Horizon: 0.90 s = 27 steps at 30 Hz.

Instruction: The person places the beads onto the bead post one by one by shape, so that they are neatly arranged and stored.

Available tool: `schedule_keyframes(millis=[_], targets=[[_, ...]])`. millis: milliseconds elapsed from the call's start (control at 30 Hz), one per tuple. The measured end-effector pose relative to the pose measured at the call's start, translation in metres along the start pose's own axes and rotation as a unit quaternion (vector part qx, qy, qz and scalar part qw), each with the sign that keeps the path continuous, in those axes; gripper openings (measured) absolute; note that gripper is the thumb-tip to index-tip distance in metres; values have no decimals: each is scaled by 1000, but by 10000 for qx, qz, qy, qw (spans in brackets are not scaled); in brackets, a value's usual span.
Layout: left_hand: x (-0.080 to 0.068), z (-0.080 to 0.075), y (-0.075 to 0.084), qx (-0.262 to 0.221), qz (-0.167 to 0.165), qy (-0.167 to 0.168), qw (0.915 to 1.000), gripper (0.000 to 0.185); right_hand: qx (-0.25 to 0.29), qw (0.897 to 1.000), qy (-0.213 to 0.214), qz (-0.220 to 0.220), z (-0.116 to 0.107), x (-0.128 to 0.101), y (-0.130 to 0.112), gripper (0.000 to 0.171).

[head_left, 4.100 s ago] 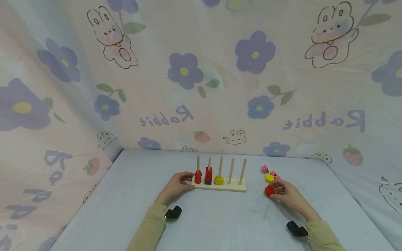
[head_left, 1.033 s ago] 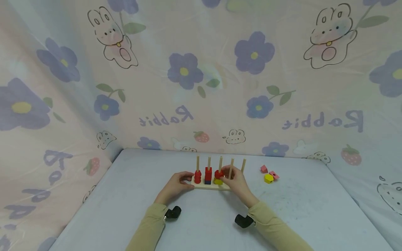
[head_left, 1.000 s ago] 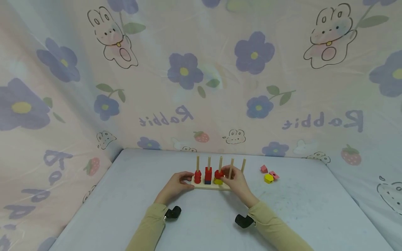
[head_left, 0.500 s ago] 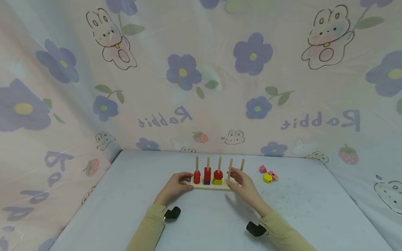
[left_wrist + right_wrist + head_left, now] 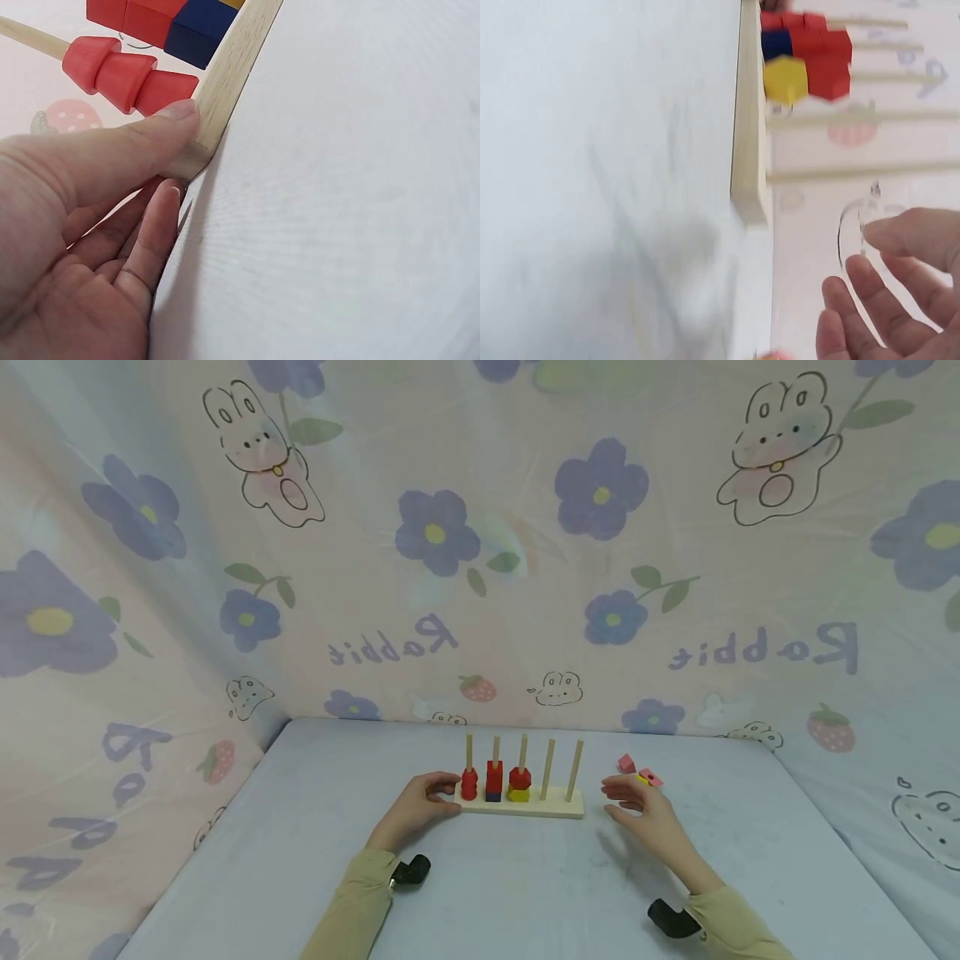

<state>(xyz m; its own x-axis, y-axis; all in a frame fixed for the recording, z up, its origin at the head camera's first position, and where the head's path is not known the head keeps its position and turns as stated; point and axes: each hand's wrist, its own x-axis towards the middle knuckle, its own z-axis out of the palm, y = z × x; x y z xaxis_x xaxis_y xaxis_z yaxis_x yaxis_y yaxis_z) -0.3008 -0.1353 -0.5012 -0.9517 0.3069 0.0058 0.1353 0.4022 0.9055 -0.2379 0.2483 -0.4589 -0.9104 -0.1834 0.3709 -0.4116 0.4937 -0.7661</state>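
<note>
Right hand (image 5: 651, 824) has pulled away from the pegs toward the loose pieces since half a second back. Nothing's in it: fingers loosely curved and apart, between the pegboard (image 5: 564, 807) and the loose bits. Your left hand (image 5: 416, 810) holds the pegboard's left end, thumb on its front corner, fingers round the end. Let go or press unevenly there and the board could skid or twist, likely, since the table (image 5: 517, 885) looks smooth. Reaching low, your right fingers might knock the pink block (image 5: 626, 764) or pink holed piece (image 5: 650, 777) away; the loose yellow piece (image 5: 642, 780) is half hidden behind your hand, so a blind pinch may miss. Board is pale wood, grain visible; pegs thin, round, two bare. On the others: tapered red rings (image 5: 469, 785), square-edged red blocks (image 5: 494, 774) over a blue block (image 5: 492, 797), many-sided red piece (image 5: 520, 778) over a yellow hexagon (image 5: 519, 795), all smooth, painted-looking. Behind, creased printed cloth (image 5: 517, 602).
</note>
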Motion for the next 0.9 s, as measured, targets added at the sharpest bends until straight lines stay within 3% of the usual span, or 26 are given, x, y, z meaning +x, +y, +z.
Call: schedule_keyframes(millis=[167, 400, 900], targets=[[0, -1, 0, 22, 6, 26, 10000, 52, -445, 9978, 395, 294, -27, -2, 19, 36], [2, 1, -3, 9, 50, 39, 10000, 51, -769, 9934, 327, 789, -49, -4, 36, 38], [1, 2, -5, -16, 111, 25, 9999, 52, -737, 9912, -25, 1096, -46, 13, 62, 43]])
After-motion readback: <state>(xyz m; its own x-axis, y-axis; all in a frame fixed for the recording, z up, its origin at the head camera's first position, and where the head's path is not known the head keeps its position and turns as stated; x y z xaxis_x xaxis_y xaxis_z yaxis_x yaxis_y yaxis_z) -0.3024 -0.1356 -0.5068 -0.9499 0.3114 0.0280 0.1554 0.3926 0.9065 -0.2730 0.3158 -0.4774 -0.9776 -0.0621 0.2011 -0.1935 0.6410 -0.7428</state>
